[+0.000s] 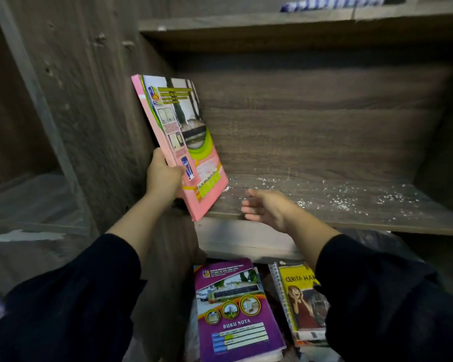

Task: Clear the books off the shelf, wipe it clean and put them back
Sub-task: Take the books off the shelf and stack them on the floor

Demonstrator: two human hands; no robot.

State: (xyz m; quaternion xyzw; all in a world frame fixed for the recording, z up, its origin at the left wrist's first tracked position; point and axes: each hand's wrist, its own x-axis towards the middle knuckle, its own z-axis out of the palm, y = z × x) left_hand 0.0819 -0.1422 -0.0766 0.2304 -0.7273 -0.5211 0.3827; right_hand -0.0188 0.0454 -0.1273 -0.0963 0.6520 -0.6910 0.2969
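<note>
Tilting leftward at the shelf's left end, a pink book (pixel 183 150) is gripped near its lower spine by the left hand (pixel 164 177), thumb across the cover, fingers behind. Its glossy cover carries lime-green curves, a photo panel and yellow text bars (the lettering is too blurred to read). Its bottom corner sits at the front edge of the wooden shelf (pixel 338 202), which is speckled with white crumbs. The right hand (pixel 268 209) is held with fingers loosely spread, holding nothing, just beside the book. Below, a purple "BUKU NOTA" notebook (pixel 236 314) and a yellow spiral-bound book (pixel 298 301) are laid flat.
</note>
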